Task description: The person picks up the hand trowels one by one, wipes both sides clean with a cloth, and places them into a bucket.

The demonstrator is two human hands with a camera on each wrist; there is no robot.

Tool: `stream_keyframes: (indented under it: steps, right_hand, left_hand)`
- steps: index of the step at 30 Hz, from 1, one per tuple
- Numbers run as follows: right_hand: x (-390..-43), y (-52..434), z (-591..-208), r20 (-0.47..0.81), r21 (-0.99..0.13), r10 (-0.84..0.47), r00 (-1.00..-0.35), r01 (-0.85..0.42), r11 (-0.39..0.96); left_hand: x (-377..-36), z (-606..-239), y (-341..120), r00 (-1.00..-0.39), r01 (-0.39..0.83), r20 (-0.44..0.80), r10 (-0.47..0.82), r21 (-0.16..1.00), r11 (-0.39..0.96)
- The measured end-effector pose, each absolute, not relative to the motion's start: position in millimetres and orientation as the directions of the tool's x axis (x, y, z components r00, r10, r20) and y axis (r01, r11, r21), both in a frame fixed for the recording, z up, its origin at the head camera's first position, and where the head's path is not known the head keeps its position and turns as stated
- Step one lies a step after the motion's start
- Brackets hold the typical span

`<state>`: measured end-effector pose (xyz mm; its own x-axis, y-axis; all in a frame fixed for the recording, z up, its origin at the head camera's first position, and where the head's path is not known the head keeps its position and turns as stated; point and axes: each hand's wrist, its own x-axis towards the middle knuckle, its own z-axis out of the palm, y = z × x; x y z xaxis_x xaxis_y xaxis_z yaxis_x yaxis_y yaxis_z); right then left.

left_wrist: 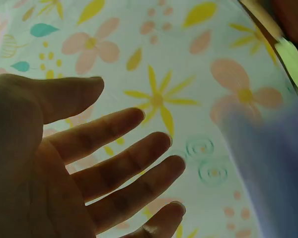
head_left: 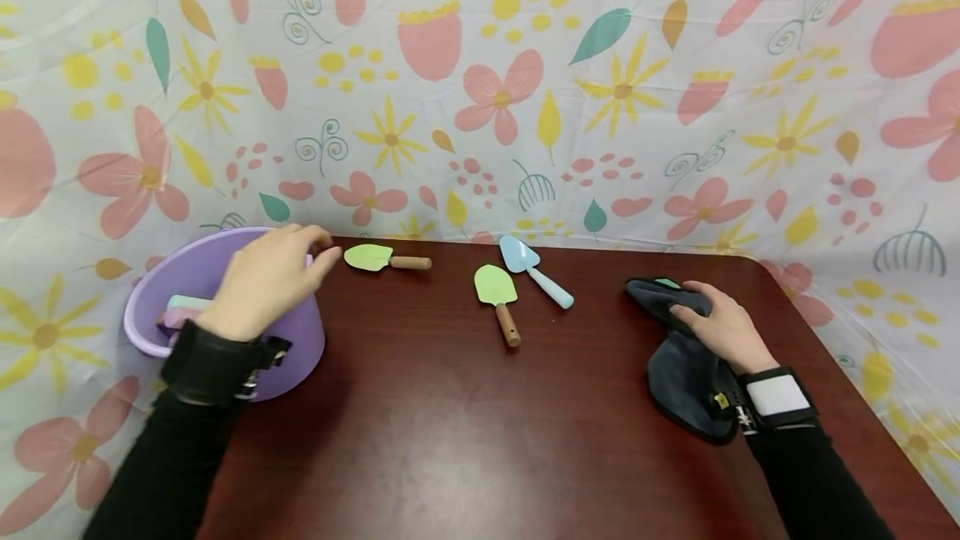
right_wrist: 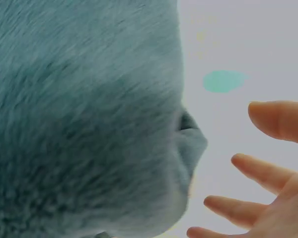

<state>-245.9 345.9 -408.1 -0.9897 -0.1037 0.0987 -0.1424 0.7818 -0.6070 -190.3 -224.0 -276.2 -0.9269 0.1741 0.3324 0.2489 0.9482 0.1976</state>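
Observation:
My left hand (head_left: 272, 273) is over the rim of a purple bucket (head_left: 303, 348), and the left wrist view shows its fingers spread with nothing between them. Pastel-coloured items (head_left: 182, 313) lie inside the bucket, partly hidden by the hand. On the right, my right hand (head_left: 723, 327) is at a dark grey-blue, fuzzy cloth item (head_left: 682, 382) with black edging; its kind is unclear. In the right wrist view the fuzzy cloth (right_wrist: 89, 124) looms close, and the fingers (right_wrist: 238, 210) look extended and apart from it.
Toward the back of the brown table (head_left: 450, 440) lie a green trowel (head_left: 369, 257) with a wooden handle, a second green trowel (head_left: 495, 286) and a light blue trowel (head_left: 519, 253). A flower-patterned cloth (head_left: 570, 123) hangs behind the table.

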Motion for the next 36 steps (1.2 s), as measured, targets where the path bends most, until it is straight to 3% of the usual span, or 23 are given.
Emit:
stream_keyframes:
  steps: [8, 14, 22, 36]
  right_hand:
    - [-226, 343, -403, 0.176, -0.606, -0.068, -0.982, -0.163, 0.779]
    - [-224, 346, -407, 0.170, -0.593, -0.062, -0.984, -0.152, 0.791]
    - [-243, 354, -415, 0.067, -0.583, -0.074, -0.995, -0.099, 0.806]
    - [-295, 355, -410, -0.196, -0.425, -0.149, -0.969, -0.053, 0.904]
  left_hand:
    - [-220, -300, -166, -0.949, 0.277, 0.251, 0.193, 0.363, 0.890]
    - [-242, -334, -134, -0.963, 0.269, 0.152, 0.225, 0.423, 0.866]
    - [-266, -372, -90, -0.981, 0.155, -0.041, 0.192, 0.439, 0.885]
    - [-298, -416, -17, -0.970, -0.063, -0.241, 0.035, 0.387, 0.920]
